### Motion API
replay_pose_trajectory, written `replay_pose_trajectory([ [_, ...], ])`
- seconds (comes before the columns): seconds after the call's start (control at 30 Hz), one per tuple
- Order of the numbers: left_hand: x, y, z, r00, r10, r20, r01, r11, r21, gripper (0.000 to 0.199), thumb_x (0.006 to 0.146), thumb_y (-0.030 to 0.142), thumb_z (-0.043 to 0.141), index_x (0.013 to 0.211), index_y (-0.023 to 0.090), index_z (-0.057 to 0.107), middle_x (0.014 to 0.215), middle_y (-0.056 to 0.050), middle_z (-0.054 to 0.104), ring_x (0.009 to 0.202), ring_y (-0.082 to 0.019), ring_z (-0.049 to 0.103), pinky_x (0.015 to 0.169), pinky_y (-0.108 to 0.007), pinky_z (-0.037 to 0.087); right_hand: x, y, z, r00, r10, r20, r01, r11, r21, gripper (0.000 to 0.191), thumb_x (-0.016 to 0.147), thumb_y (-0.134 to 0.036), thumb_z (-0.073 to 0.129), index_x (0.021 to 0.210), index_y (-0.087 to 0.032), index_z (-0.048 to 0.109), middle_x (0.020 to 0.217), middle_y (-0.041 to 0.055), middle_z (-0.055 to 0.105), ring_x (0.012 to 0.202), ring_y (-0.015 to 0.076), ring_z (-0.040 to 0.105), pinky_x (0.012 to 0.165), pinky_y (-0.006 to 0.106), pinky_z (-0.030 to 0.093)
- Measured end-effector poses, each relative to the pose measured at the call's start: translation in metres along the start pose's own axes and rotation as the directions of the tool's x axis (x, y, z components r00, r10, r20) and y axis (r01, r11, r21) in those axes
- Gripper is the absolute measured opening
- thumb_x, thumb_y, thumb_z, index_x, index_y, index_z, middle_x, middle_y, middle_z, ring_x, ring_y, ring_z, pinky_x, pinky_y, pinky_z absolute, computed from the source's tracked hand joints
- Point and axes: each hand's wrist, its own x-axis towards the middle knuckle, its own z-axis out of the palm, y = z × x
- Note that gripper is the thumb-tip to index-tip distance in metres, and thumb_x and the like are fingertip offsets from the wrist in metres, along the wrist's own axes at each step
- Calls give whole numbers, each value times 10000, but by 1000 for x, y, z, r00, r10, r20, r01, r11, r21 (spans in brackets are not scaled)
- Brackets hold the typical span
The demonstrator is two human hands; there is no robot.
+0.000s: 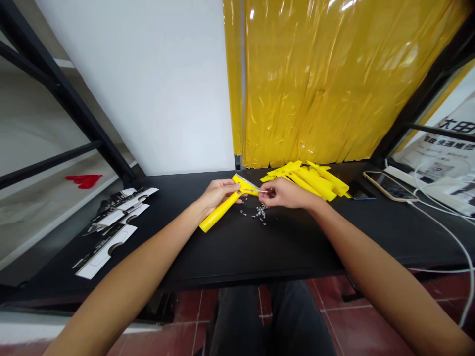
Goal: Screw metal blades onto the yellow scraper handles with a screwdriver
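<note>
My left hand (218, 194) grips a yellow plastic scraper (222, 207) near its head, with the long handle slanting down to the left. A metal blade (245, 181) shows at the scraper's far end. My right hand (284, 194) pinches a thin metal part (264, 191) between fingertips, holding it against the scraper's head. The part is too small to name exactly. Below my right hand, a small scatter of metal screws (260, 213) lies on the black table (260, 252). Several loose yellow scraper handles (315, 182) lie in a heap beyond my right hand.
Several white-and-black packaging cards (111, 232) lie at the table's left. A phone in a gold case (389, 187) and a dark phone (361, 194) lie to the right, with white cables beyond. Yellow plastic sheeting (326, 84) hangs behind the table.
</note>
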Motion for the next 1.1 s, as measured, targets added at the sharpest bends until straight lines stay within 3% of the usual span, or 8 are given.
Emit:
replay_pose_trajectory([
  [0.13, -9, 2, 17, 1000, 0, -11, 0, 1000, -20, 185, 757, 183, 818, 881, 109, 703, 939, -160, 765, 862, -284, 760, 655, -342, 628, -3, -6, -11, 986, 40, -159, 3, 966, 258, 91, 821, -271, 645, 823, -184, 669, 739, -8, 621, 660, 119, 524, 632, 256, 419],
  [0.23, -16, 3, 34, 1000, 27, 7, -26, 1000, -15, 194, 757, 187, 818, 884, 109, 694, 910, -145, 760, 850, -283, 760, 661, -353, 629, -2, -8, -11, 968, 50, -246, 33, 946, 321, 127, 816, -305, 675, 843, -181, 671, 767, 2, 640, 675, 123, 540, 643, 263, 433],
  [0.37, -16, 2, 50, 998, 68, -5, -68, 998, -13, 190, 750, 181, 817, 873, 116, 687, 891, -122, 754, 825, -273, 758, 668, -368, 630, 4, -7, -1, 933, 37, -358, 42, 977, 211, 183, 858, -350, 653, 886, -177, 703, 758, 8, 660, 631, 123, 510, 605, 275, 403],
  [0.5, -6, 2, 53, 995, 82, -55, -83, 996, -26, 156, 764, 154, 794, 872, 114, 689, 884, -122, 754, 834, -275, 758, 664, -363, 631, 10, -3, 9, 875, 49, -481, -9, 996, 86, 206, 878, -354, 652, 946, -181, 740, 841, 34, 735, 648, 142, 545, 631, 298, 420],
  [0.67, -4, -2, 57, 990, 116, -84, -120, 992, -46, 117, 783, 135, 778, 831, 109, 675, 821, -104, 744, 806, -256, 752, 646, -349, 636, 12, 0, 14, 860, 82, -504, -16, 991, 134, 213, 870, -365, 671, 959, -191, 755, 919, 54, 775, 745, 184, 646, 700, 322, 485],
  [0.83, -12, -9, 64, 984, 154, -84, -158, 987, -42, 152, 776, 142, 804, 774, 114, 656, 728, -56, 708, 661, -176, 708, 673, -370, 644, 12, -6, 17, 863, 96, -496, -13, 986, 168, 231, 851, -365, 691, 990, -193, 760, 961, 71, 781, 814, 205, 685, 758, 347, 518],
  [0.93, -16, -9, 63, 983, 163, -83, -167, 985, -34, 164, 769, 162, 820, 782, 116, 664, 755, -59, 710, 675, -171, 704, 690, -374, 643, 11, -9, 17, 860, 113, -498, -33, 986, 165, 217, 849, -369, 698, 967, -199, 760, 928, 62, 780, 792, 203, 678, 740, 346, 518],
  [1.1, -20, -9, 62, 984, 161, -75, -163, 986, -25, 109, 798, 152, 783, 806, 113, 682, 763, -63, 708, 682, -165, 695, 707, -379, 642, 10, -8, 16, 871, -18, -491, 48, 998, 48, 159, 905, -331, 660, 892, -205, 756, 912, 59, 757, 829, 199, 672, 763, 336, 502],
])
